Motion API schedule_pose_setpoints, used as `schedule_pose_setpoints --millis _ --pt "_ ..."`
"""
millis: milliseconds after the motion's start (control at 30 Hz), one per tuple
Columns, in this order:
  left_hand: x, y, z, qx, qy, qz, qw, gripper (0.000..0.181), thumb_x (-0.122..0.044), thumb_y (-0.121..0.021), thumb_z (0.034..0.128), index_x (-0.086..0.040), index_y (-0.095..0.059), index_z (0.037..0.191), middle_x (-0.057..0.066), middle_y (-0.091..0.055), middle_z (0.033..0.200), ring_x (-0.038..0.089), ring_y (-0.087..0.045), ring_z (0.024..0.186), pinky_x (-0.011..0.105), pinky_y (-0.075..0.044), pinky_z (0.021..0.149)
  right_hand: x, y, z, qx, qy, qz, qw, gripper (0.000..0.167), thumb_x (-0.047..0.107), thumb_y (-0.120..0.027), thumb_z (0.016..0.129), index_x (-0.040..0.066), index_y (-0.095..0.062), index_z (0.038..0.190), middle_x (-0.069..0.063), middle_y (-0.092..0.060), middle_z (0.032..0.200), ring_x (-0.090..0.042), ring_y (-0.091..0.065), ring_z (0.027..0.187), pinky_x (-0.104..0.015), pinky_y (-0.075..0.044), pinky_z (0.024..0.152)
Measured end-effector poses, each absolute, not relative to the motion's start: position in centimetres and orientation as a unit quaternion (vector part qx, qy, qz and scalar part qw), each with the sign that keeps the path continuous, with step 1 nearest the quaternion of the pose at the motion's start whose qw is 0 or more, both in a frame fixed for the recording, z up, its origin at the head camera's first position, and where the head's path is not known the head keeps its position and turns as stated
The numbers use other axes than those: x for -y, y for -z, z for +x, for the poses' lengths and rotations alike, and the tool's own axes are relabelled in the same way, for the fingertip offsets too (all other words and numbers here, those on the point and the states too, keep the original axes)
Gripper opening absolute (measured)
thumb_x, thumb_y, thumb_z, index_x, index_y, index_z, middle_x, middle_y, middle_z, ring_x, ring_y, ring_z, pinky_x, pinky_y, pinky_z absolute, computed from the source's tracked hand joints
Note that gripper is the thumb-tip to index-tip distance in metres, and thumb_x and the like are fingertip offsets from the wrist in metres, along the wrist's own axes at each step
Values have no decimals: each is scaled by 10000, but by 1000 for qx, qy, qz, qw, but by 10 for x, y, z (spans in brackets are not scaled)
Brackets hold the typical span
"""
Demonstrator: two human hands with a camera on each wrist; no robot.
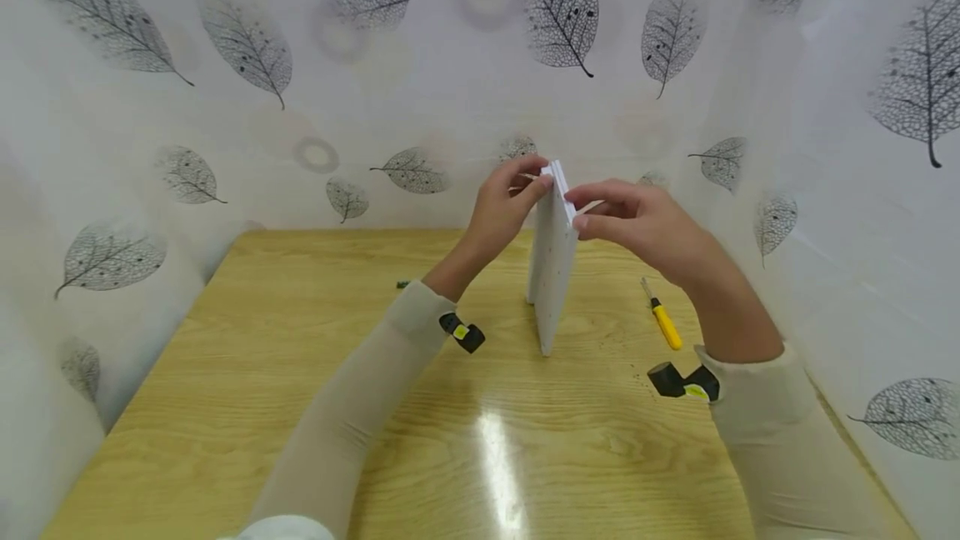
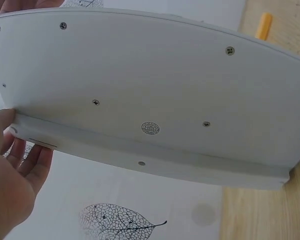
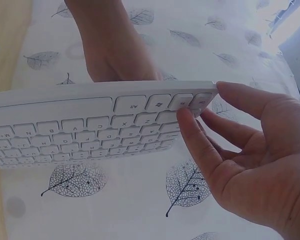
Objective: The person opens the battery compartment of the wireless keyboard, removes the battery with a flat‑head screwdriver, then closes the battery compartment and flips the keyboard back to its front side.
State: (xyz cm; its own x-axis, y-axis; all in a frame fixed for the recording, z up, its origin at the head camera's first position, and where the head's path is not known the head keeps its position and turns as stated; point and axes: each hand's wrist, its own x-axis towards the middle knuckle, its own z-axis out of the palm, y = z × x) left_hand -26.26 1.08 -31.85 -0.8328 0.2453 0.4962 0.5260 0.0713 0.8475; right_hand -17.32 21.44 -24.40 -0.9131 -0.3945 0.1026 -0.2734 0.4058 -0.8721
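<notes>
A white keyboard (image 1: 555, 261) is held upright on its short end above the wooden table; whether its lower end touches the wood I cannot tell. My left hand (image 1: 501, 205) grips its upper end at the far side, thumb on the back and fingers round the raised ridge. At the near upper corner, my right hand (image 1: 637, 223) pinches the keyboard between thumb and fingers. In the left wrist view the keyboard's back (image 2: 150, 80) shows several screws and a round mark. Keys (image 3: 90, 130) face the right wrist camera, with a right fingertip on the corner keys.
A screwdriver (image 1: 666, 325) with a yellow handle lies on the table (image 1: 225, 407) to the right. Beyond my left forearm lies a small dark green object (image 1: 402, 283), partly hidden in the head view. A leaf-patterned white curtain (image 1: 450, 90) surrounds the table's back and sides.
</notes>
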Motion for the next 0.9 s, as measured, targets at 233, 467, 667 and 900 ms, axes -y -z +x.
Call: schedule_pose_setpoints --millis 233,467,667,900 --pt "-3 321 -259 719 638 -245 124 365 -288 -621 1014 -104 -615 1329 89 -582 1283 203 -601 1105 361 -510 994 -207 259 -181 -805 545 -228 52 417 202 -644 998 59 -582 1385 -91 -654 1283 -209 -700 1014 -294 -562 914" --pt "4 324 -245 713 649 -240 117 412 -284 -624 1012 -115 -574 1384 87 -496 1354 216 -569 1113 360 -499 999 -203 278 -187 -775 582 -241 46 459 180 -638 999 89 -532 1436 -97 -595 1308 -215 -657 1089 -352 -574 896" --pt "8 325 -229 705 648 -264 120 408 -243 -617 1017 -111 -572 1400 166 -456 1350 212 -562 1083 353 -517 967 -201 291 -196 -765 588 -255 55 523 164 -616 1008 109 -446 1500 -106 -529 1326 -225 -599 1169 -346 -571 870" --pt "16 323 -215 697 648 -287 107 340 -215 -590 1031 -86 -617 1343 106 -448 1359 210 -533 1165 411 -497 1030 -193 302 -202 -769 586 -246 71 647 218 -643 996 190 -340 1566 -85 -464 1452 -240 -494 1317 -328 -499 1017"
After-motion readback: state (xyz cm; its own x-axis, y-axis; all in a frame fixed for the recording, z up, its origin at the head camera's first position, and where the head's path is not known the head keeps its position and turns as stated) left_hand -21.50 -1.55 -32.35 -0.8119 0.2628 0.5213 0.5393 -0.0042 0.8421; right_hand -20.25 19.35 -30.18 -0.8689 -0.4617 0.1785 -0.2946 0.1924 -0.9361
